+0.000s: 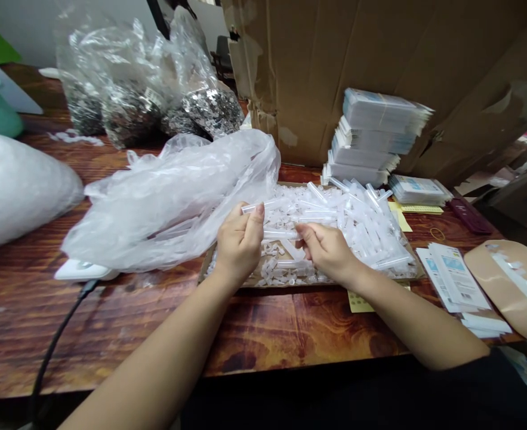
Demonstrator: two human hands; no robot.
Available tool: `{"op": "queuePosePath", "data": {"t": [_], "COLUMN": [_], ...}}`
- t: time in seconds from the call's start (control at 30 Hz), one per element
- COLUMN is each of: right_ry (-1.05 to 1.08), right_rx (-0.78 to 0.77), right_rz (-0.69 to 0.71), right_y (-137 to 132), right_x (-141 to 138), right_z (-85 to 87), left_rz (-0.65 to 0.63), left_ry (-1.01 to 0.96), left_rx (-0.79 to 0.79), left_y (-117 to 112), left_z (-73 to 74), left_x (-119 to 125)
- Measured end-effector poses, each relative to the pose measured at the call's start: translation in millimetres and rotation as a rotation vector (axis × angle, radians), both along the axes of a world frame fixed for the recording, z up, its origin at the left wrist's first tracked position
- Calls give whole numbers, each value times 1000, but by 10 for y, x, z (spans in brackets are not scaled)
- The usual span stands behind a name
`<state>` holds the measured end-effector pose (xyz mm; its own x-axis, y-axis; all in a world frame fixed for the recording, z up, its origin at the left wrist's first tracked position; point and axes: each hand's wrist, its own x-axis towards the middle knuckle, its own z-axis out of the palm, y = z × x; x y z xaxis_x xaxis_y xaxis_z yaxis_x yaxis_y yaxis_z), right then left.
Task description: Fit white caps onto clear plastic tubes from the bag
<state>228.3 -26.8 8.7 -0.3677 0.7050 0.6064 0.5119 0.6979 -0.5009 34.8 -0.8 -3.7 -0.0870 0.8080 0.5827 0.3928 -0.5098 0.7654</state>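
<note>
My left hand [240, 242] is closed in a pinch on clear plastic tubes [265, 208], one held up at the fingertips and another lower, pointing right. My right hand [328, 249] is curled closed just to the right, its fingertips touching the end of the lower tube [281, 235]. Both hands hover over a flat cardboard tray [418, 272] heaped with several clear tubes and small caps [361, 224].
A crumpled clear plastic bag [173, 200] lies left of the tray. Bags of shiny small parts [142, 107] stand behind. Stacks of white packets [373, 137] lean by a cardboard box [379, 54]. Labels [455, 278], a black cable [57, 340] and a white bag [17, 185] lie around.
</note>
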Motion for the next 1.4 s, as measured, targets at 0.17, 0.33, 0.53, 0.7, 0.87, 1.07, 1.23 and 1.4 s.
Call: {"op": "queuePosePath", "data": {"t": [0.17,0.33,0.53,0.7,0.87,1.07,1.23,1.4], "right_ry": [22,71,73,211,245,41,103,-152], "right_rx": [-99,-268,-317,-538,-894,-272,-658,-53], "right_rz": [-4,41,22,105,152,115,159,-405], "right_y": [33,39,71,70,27,-67,-133,112], "right_x": [-54,-83,-112,-193,-162,-133,16,680], "right_z": [65,70,116,105,134,165,237,307], "left_rz": [9,9,5,13,25,86,-28,-108], "left_ry": [-38,-40,-57,54,169,187,240,140], "left_rx": [-34,-61,-73,60,254,338,449,169], "left_y": [18,4,24,-40,-89,-32,-64,-15], "left_z": [3,13,9,65,94,29,36,65], "left_x": [5,9,9,10,13,-9,15,-45]}}
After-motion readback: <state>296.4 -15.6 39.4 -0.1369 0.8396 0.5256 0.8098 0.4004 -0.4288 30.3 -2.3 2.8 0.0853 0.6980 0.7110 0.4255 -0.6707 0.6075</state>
